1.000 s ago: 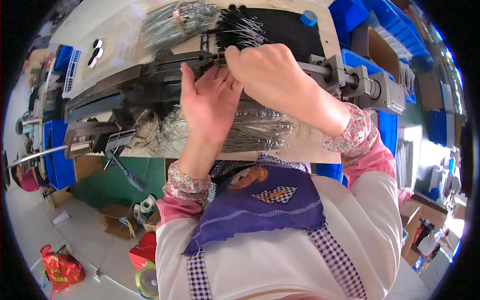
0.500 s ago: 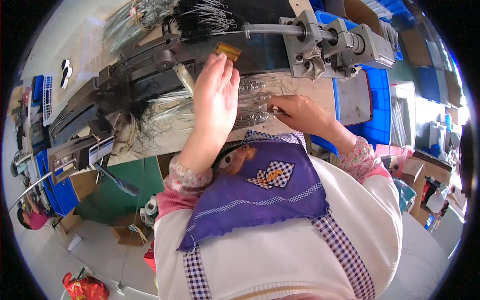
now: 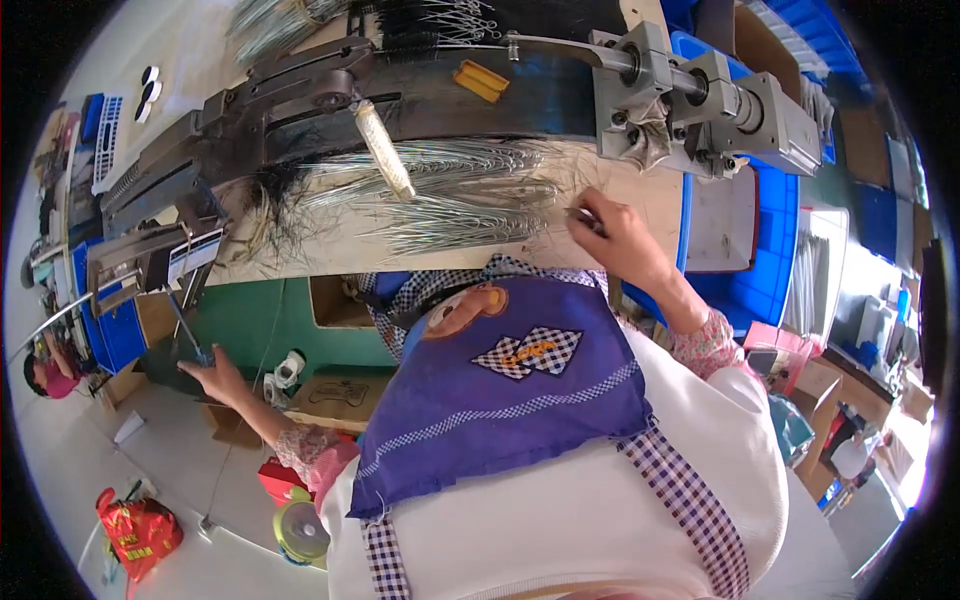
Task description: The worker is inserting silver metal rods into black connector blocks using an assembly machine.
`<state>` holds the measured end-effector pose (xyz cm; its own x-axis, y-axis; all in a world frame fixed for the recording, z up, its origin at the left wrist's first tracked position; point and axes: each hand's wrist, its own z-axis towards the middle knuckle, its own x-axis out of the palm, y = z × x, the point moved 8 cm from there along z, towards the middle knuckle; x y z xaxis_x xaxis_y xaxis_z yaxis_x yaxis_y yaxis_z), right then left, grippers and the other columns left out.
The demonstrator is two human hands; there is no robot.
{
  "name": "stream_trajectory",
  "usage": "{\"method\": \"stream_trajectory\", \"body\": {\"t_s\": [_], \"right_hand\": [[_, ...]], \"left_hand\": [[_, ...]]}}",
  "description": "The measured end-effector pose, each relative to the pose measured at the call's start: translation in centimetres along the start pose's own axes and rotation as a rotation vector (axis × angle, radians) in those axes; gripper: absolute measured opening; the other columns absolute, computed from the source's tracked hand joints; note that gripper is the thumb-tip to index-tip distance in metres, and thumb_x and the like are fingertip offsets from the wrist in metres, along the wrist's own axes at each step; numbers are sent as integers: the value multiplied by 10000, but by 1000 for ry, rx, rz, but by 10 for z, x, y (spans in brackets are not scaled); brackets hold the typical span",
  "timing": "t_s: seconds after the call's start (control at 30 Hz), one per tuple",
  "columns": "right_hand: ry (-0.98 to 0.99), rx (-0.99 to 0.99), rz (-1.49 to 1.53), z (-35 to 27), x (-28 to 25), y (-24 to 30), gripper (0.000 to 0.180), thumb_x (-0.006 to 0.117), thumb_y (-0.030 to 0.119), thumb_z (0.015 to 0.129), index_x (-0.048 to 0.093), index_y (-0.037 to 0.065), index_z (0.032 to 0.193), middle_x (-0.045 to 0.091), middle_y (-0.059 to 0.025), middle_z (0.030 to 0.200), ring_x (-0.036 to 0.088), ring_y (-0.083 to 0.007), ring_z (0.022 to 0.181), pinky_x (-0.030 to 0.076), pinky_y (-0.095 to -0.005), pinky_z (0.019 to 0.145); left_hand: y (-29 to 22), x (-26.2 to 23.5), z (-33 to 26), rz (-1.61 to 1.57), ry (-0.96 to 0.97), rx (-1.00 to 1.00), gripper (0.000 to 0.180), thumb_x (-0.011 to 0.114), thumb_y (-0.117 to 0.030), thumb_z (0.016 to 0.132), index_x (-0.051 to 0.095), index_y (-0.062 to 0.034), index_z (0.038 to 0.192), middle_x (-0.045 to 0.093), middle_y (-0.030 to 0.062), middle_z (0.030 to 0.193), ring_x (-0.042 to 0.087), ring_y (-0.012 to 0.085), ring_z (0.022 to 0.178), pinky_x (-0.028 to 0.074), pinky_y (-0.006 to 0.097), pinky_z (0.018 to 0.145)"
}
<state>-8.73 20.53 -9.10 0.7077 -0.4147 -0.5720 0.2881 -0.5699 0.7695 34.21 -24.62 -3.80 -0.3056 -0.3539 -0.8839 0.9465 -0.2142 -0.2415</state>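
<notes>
My left hand [image 3: 222, 380] is at the lower left, thumb and fingers closed around the end of a thin metal lever [image 3: 186, 325] that hangs from the machine. My right hand [image 3: 625, 242] is closed above the bench's front edge, right of the wires. A small dark piece [image 3: 586, 220] shows between its thumb and fingers, too small to name. Bundles of bent silvery wires [image 3: 465, 228] lie left of that hand, apart from it. A small amber-coloured block [image 3: 481, 80] rests on the machine bed. A pale, tape-wrapped bar [image 3: 384, 150] sticks out over the wires.
A dark metal machine [image 3: 330, 90] runs along the bench, with a grey clamp and shaft unit [image 3: 690, 95] at its right. Loop-ended wires [image 3: 455, 20] lie behind. A blue crate [image 3: 770, 230] stands at right, and loose black bristles [image 3: 275, 195] lie at left.
My left hand has left the amber block and moved down left to the lever, which has swung left. My right hand has drawn back right from the wire ends. The view has shifted slightly.
</notes>
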Motion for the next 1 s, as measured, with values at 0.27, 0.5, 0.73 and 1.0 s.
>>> {"method": "stream_trajectory", "body": {"t_s": [0.27, 0.5, 0.73, 1.0], "right_hand": [[-288, -215, 160, -48, -108, 76, 70, 589, -13, 852, 551, -13, 911, 572, -57, 753, 562, -88, 688, 449, -244, 592], [-72, -857, -94, -18, -81, 219, 129, 671, 97, 819, 619, -9, 870, 642, -111, 797, 637, -237, 655, 496, -326, 608], [-400, -880, -515, 59, -91, 180, 181, 611, 41, 817, 639, 14, 994, 623, -97, 911, 619, -273, 877, 512, -341, 739], [-382, -912, -755, 86, -53, 190, 154, 626, 62, 728, 624, 46, 882, 582, -76, 829, 607, -255, 818, 530, -337, 692]], "left_hand": [[-285, -54, -103, -827, 356, 772, 698, 679, -252, 844, 368, 20, 1408, 471, 188, 1388, 405, 315, 1318, 284, 470, 1102], [-379, -59, -198, -1114, 1399, 887, 359, 548, -214, 935, 507, 33, 1193, 606, 165, 1103, 604, 321, 960, 475, 379, 849], [-339, 10, -155, -1262, 1014, 417, 229, 380, -229, 1030, 521, -55, 984, 528, 44, 869, 513, 112, 771, 447, 249, 649], [-394, -50, -146, -2045, 1684, -295, 143, 475, -180, 993, 560, -76, 944, 487, -1, 798, 308, 44, 480, 248, 190, 413]]}}
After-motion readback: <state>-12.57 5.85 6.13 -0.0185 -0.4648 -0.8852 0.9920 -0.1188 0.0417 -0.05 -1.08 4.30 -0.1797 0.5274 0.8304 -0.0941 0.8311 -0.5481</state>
